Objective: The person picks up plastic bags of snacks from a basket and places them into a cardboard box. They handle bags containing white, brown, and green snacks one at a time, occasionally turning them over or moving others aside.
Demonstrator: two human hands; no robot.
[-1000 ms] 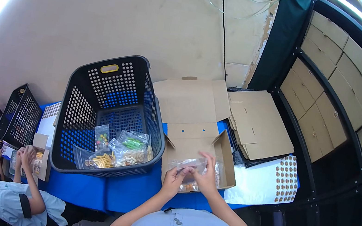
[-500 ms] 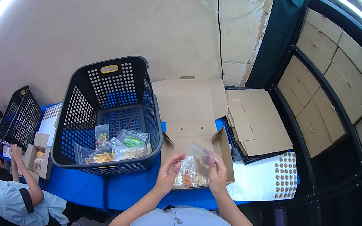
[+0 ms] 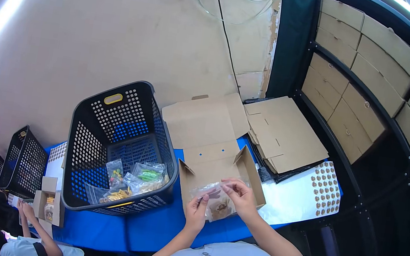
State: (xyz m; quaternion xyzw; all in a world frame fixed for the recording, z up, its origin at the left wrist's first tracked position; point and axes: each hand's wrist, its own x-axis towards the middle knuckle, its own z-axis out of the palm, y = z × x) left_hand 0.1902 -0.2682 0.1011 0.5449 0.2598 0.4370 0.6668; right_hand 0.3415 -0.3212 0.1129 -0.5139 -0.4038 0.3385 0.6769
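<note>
Bare hands work above a table draped in blue cloth (image 3: 94, 230). L hand (image 3: 196, 213), fingers curled, pinches the 9 o'clock edge of a clear plastic bag w/ small brown emblem (image 3: 219, 207) btwn thumb & forefinger. R hand (image 3: 240, 195), half open, pinches the bag at approx. 1 o'clock w/ thumb & fingertips. The bag is over the 6 o'clock end of an open brown cardboard box (image 3: 209, 171); can't tell if it touches down. Around the box: black perforated plastic basket (image 3: 83, 136) w/ filled clear bags (image 3: 150, 175), 9 o'clock; stack of flat brown cardboard (image 3: 288, 135), 2 o'clock; white sheet w/ round brown stickers (image 3: 285, 197), 3 o'clock.
</note>
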